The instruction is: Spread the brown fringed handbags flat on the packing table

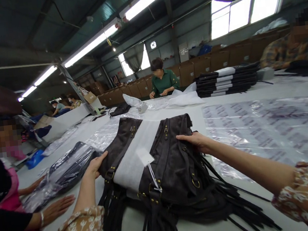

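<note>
Near, at the bottom edge: two forearms in brown sleeves with white flower print. Left hand (95,167) closed lightly on the left edge of the dark brown suede handbag with brass buckles and long black fringes (175,164), thumb on top, fingers hidden under the edge. Right hand (196,141) laid on the right upper part of the same handbag, fingers curled over its edge; how firm this grip is, cannot tell. Handbag lying flat on the pale grey bench (195,116), in the middle of the scene, between both hands, fringes spread toward the near right. Across its middle a band of white paper wrapping (138,150), with a small white tag on a string (145,156).

At the near left, a co-worker in pink clothing (11,204), one hand with a bracelet (57,208) flat on the bench, just beside a dark bag in a clear plastic cover (63,171). To the right of the handbag, printed clear plastic sheets (267,125) spread on the bench.

Farther, a stack of flat black and white items (227,80). At the far side, a person in a green shirt (162,79) working at the bench, brown cardboard boxes (203,64) behind.
</note>
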{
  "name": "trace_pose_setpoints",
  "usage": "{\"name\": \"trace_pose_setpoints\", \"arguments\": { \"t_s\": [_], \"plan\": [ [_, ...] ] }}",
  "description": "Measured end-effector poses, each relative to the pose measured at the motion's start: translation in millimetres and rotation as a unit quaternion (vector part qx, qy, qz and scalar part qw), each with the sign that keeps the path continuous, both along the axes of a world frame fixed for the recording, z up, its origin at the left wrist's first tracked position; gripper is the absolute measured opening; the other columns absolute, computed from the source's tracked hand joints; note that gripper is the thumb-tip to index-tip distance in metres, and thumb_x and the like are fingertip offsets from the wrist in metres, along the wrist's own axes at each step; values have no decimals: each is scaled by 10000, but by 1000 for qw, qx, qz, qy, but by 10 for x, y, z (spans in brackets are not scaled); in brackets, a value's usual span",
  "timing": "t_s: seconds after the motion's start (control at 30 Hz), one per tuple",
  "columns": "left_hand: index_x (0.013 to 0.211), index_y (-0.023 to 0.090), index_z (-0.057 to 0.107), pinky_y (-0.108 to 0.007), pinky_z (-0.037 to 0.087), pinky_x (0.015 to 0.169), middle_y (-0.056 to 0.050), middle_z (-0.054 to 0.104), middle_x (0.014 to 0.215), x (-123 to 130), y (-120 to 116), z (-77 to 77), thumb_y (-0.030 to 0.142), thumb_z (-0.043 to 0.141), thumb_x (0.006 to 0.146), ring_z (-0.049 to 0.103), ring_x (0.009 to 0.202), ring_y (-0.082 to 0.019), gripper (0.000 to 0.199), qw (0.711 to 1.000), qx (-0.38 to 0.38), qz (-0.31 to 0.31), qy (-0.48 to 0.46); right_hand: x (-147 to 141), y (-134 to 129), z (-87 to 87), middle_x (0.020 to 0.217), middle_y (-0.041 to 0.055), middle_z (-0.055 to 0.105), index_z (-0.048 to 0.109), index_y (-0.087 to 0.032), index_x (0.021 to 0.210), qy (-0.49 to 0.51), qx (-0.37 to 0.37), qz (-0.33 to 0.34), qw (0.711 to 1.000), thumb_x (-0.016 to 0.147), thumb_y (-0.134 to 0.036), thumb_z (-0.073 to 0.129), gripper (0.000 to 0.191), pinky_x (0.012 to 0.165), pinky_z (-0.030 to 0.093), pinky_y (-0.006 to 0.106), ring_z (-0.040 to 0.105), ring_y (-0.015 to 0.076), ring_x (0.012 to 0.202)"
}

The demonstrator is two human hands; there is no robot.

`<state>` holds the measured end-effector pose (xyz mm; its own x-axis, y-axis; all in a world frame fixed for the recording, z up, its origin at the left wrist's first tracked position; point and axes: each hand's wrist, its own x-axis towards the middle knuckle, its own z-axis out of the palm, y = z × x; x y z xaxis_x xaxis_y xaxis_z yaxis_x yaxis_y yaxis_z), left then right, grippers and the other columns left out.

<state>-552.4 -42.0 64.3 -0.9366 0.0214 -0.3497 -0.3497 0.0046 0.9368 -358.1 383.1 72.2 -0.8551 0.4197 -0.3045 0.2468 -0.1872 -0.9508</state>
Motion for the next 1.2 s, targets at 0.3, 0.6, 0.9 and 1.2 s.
{"name": "trace_pose_setpoints", "arguments": {
  "t_s": [0.3, 0.6, 0.9, 1.2],
  "plan": [
    [904, 71, 702, -320, 608, 694, -142, 750, 823, 383, 29, 199, 262, 604, 885, 712, 669, -219, 214, 994, 53, -74, -55, 11, 216, 303, 598, 26, 613, 607, -140, 807, 28, 54, -52, 997, 739, -222, 705, 145, 450, 471, 212, 556, 126, 495],
    [968, 216, 681, -289, 518, 574, -33, 750, 837, 768, -90, 3, 557, 745, 718, 674, 673, -208, 427, 993, -84, -49, -74, 91, 259, -195, 871, 134, 705, 663, -141, 996, -93, 88, -36, 991, 773, -508, 706, 431, 581, 573, 325, 668, 224, 704],
    [1026, 132, 703, -389, 582, 769, -104, 753, 892, 1078, -7, 252, 384, 661, 811, 710, 879, -282, 334, 994, 88, -59, -29, 70, 22, 265, 756, 116, 702, 643, -95, 958, -38, 11, -58, 998, 799, -195, 668, 189, 570, 590, 321, 671, 228, 660],
    [1137, 119, 676, -365, 589, 884, -91, 755, 976, 1819, 255, 794, 247, 528, 884, 677, 1061, -272, 320, 988, 134, -72, 5, 624, 35, 803, 678, 56, 682, 646, -114, 959, 61, 36, -57, 996, 788, -112, 650, 172, 573, 559, 254, 646, 184, 619]
  ]
}}
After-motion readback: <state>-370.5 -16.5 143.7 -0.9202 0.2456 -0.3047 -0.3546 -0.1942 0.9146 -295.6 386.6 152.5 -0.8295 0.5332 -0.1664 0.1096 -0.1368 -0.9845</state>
